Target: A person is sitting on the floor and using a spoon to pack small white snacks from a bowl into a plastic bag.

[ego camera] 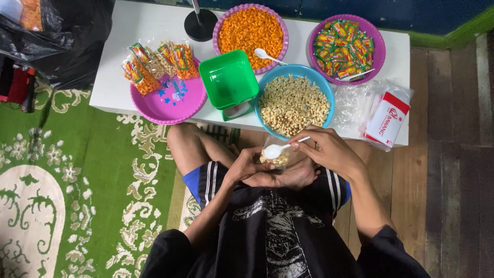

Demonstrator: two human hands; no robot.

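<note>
Small clear bag (278,157) of pale snack pieces sat in the left hand (252,167) over the lap, just below the worktop (154,31) edge.

Head view: the left hand's grip was closed around the bag, keeping its mouth up and open; the right hand (329,152) pinched a white plastic spoon (278,150) with its bowl over that mouth. A blue bowl (296,100) of the same pale pieces stood nearest. Behind it were a purple bowl (251,33) of orange snacks with another spoon, a purple bowl (346,49) of small sachets, an empty green container (229,80), and a pink plate (170,98) carrying filled packets (157,64).
</note>
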